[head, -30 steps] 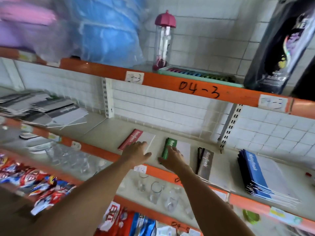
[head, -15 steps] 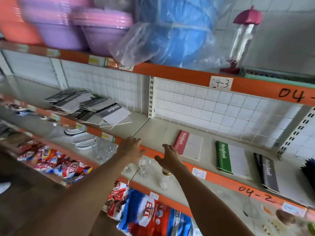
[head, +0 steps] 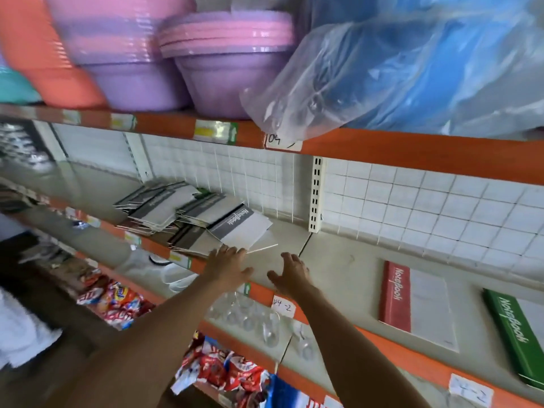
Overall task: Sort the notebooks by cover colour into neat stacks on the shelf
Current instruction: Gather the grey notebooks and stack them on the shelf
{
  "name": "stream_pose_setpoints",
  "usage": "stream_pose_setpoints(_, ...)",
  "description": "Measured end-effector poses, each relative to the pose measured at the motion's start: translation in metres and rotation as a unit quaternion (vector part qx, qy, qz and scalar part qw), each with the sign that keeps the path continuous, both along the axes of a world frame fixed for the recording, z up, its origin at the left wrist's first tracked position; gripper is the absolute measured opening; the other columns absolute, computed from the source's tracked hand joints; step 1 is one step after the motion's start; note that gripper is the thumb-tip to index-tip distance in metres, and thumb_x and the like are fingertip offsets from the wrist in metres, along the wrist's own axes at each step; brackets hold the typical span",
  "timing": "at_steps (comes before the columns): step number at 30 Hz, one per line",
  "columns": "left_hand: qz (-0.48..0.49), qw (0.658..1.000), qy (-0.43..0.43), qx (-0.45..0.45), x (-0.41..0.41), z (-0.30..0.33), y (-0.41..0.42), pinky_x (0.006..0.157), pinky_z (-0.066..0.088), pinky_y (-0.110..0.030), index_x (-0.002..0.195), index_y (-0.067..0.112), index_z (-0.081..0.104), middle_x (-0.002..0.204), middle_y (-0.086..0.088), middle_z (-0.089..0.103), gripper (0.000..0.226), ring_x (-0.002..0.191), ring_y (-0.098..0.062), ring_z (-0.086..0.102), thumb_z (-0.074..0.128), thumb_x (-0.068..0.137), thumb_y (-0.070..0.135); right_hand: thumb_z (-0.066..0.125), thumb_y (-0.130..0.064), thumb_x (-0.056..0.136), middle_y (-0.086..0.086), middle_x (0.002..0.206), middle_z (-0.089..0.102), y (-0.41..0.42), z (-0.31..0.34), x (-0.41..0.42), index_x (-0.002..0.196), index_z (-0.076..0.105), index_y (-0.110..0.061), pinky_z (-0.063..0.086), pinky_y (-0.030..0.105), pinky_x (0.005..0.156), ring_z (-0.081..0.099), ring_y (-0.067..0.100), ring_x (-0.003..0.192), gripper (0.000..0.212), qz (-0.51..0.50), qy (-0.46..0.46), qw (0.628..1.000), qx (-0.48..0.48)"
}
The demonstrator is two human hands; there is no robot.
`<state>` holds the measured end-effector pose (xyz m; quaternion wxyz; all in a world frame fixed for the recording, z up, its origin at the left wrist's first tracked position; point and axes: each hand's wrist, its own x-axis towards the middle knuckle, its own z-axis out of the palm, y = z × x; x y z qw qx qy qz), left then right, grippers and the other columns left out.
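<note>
Two hands reach toward the unsorted pile [head: 200, 219], which lies up and to the left of them on the shelf [head: 338, 260]; the left hand [head: 228, 265], fingers spread and holding nothing, touches the pile's near corner, while the right hand [head: 290, 272], likewise spread and holding nothing, hovers just beside it over bare shelf. Pile is loose and fanned, covers mostly grey, the top notebook [head: 240, 226] running diagonally, spine band away from the hands. Red notebook [head: 412, 301] and green notebook [head: 518, 334] lie flat, well apart to the right.
</note>
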<state>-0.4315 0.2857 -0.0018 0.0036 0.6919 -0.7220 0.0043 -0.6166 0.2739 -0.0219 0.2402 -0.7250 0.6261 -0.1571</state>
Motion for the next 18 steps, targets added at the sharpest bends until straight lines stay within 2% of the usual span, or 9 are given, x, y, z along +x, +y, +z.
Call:
stream_pose_setpoints(5, 0.029, 0.999, -0.015, -0.007, 0.053, 0.013, -0.051, 0.106, 0.037, -0.039, 0.138, 0.021, 0.049, 0.138, -0.006, 0.055, 0.057, 0.131, -0.028, 0.045, 0.049, 0.093, 0.057, 0.059, -0.046, 0.091, 0.009, 0.149, 0.041, -0.05, -0.001, 0.056, 0.147, 0.036, -0.014, 0.033, 0.038, 0.11, 0.04, 0.03, 0.136, 0.068, 0.024, 0.007, 1.0, 0.003)
stream_pose_setpoints(7, 0.03, 0.999, 0.0, -0.013, 0.071, 0.015, -0.067, 0.109, 0.034, -0.038, 0.141, 0.019, 0.047, 0.144, -0.006, 0.051, 0.059, 0.136, -0.028, 0.04, 0.049, 0.095, 0.054, 0.058, -0.046, 0.092, 0.01, 0.149, 0.042, -0.069, 0.001, 0.075, 0.147, 0.036, -0.014, 0.035, 0.039, 0.109, 0.041, 0.031, 0.135, 0.067, 0.025, 0.004, 1.0, 0.001)
stream_pose_setpoints(11, 0.03, 0.999, 0.02, -0.014, 0.103, 0.012, -0.092, 0.109, 0.036, -0.038, 0.145, 0.019, 0.043, 0.145, -0.006, 0.05, 0.062, 0.134, -0.027, 0.041, 0.049, 0.095, 0.055, 0.058, -0.047, 0.091, 0.009, 0.148, 0.043, -0.092, -0.004, 0.112, 0.145, 0.038, -0.013, 0.037, 0.041, 0.109, 0.042, 0.031, 0.134, 0.067, 0.051, 0.028, 0.998, 0.002)
stream_pose_setpoints(15, 0.019, 0.999, 0.033, 0.002, 0.126, 0.007, -0.121, 0.113, 0.031, -0.041, 0.147, 0.018, 0.038, 0.152, -0.005, 0.04, 0.062, 0.142, -0.029, 0.031, 0.044, 0.097, 0.054, 0.054, -0.05, 0.094, 0.003, 0.155, 0.036, -0.109, -0.016, 0.142, 0.149, 0.036, -0.018, 0.033, 0.039, 0.112, 0.035, 0.026, 0.141, 0.066, 0.058, 0.053, 0.997, -0.004)
stream_pose_setpoints(18, 0.0, 1.0, 0.026, -0.003, 0.137, -0.001, -0.144, 0.115, 0.026, -0.043, 0.146, 0.02, 0.037, 0.158, -0.008, 0.03, 0.059, 0.147, -0.03, 0.021, 0.038, 0.098, 0.055, 0.044, -0.052, 0.099, 0.0, 0.156, 0.036, -0.118, -0.026, 0.155, 0.148, 0.039, -0.021, 0.029, 0.039, 0.113, 0.031, 0.022, 0.144, 0.058, 0.037, 0.066, 0.997, -0.03)
